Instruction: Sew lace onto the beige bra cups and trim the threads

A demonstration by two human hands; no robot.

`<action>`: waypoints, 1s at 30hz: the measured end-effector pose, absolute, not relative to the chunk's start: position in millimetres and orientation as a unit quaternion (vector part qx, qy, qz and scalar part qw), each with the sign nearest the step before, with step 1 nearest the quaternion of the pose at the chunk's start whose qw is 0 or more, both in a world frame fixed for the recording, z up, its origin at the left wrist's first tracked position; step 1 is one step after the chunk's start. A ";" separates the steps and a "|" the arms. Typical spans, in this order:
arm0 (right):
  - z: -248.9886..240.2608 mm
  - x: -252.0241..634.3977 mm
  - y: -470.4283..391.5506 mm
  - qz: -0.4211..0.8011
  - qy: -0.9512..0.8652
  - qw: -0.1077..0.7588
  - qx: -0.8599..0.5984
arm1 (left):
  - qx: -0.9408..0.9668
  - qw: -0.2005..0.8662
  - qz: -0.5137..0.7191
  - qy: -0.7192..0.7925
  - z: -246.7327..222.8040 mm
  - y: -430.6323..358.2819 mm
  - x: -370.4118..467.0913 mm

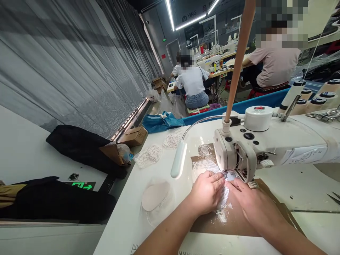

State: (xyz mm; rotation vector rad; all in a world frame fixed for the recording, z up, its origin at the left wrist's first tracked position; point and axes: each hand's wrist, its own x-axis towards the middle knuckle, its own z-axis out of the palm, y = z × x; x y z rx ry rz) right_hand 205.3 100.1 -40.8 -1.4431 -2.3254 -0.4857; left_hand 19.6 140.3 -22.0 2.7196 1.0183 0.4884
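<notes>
A white sewing machine (pixel 265 141) stands before me, its presser foot (pixel 226 174) down close to my fingertips. White lace fabric (pixel 224 198) lies under the foot and spreads out behind it. My left hand (pixel 208 191) is closed at the left of the foot, its fingers bunched together on the lace. To the right of the foot, my right hand (pixel 245 200) lies flat with fingers stretched out, the tips touching the lace's edge. Brown, taped cardboard (pixel 239 223) covers the machine bed beneath both hands. The needle is hidden.
A lit lamp (pixel 178 161) on a bendy neck hangs left of the needle area. Beige oval pads (pixel 155 196) and white lace piles (pixel 148 156) lie on the left of the table. Thread cones (pixel 294 94) stand at right, scissors (pixel 334 198) below. Co-workers (pixel 195 81) sit beyond.
</notes>
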 end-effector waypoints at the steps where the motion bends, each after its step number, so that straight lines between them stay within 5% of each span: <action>1: -40.3 205.4 100.3 -0.172 -0.824 0.179 -0.510 | 0.919 0.101 0.169 0.342 -22.7 140.7 19.3; 21: -60.4 229.0 99.9 -0.080 -0.866 0.223 -0.441 | 0.831 0.136 0.153 0.517 -17.5 134.2 15.0; 27: -64.8 243.3 100.0 -0.003 -0.867 0.258 -0.427 | 0.878 0.343 0.075 0.325 5.8 107.1 -4.7; 30: -57.6 241.2 95.8 0.034 -0.853 0.270 -0.445 | 0.890 0.354 0.115 0.262 16.2 88.1 -6.9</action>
